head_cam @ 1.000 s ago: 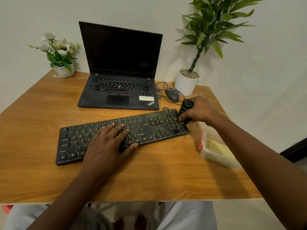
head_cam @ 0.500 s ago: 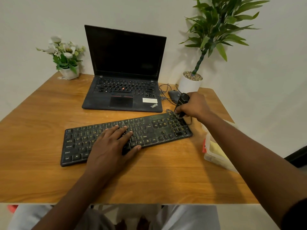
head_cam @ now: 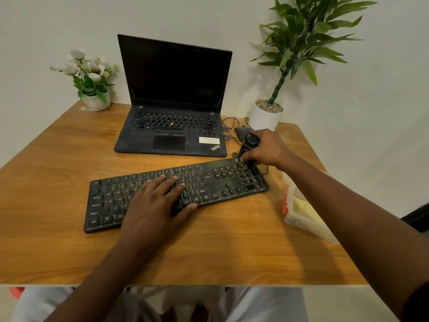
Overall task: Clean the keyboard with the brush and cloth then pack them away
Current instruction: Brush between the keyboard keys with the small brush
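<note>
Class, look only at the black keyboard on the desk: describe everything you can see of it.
The keyboard is a long, flat, black full-size board with pale and yellowish key legends, looking plastic and dusty. It lies on the wooden table in front of the laptop, skewed so its right end sits farther away. The left hand rests flat on its middle keys; the right hand holds a black brush at its far right corner.

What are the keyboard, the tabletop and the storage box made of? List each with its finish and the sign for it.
Keyboard: looks like matte black plastic; dull keys with printed legends and a dusty film.
Tabletop: wood or wood-look laminate, satin finish; orange-brown grain streaks and a pale edge, so I cannot tell which.
Storage box: translucent plastic, smooth; something yellow shows through the wall, and a red clip sits on its side.
</note>
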